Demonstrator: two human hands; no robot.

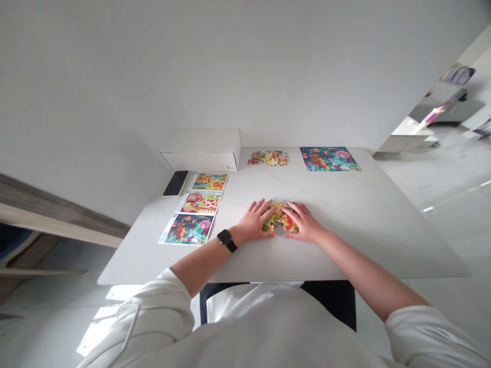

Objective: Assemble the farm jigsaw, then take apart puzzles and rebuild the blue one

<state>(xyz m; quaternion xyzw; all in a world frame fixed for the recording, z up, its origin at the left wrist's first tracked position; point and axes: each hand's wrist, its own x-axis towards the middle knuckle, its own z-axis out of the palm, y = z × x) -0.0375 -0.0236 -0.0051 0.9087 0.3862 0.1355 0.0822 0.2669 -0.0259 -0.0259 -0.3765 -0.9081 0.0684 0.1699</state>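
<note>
The left hand [255, 223] and right hand [307, 224], fingers spread, sit around the puzzle pieces [279, 213], in front and right of the white box [199, 153]. Looks like gathering; next probably needs one piece picked.

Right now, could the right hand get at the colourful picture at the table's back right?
Probably yes: nothing seems to stand between the right hand and the colourful picture, though it would have to leave the puzzle pieces and stretch forward.

Probably a home: jigsaw pieces [278, 213] and phone [176, 183] on a pale table [368, 214] against a wall [268, 76].
</note>
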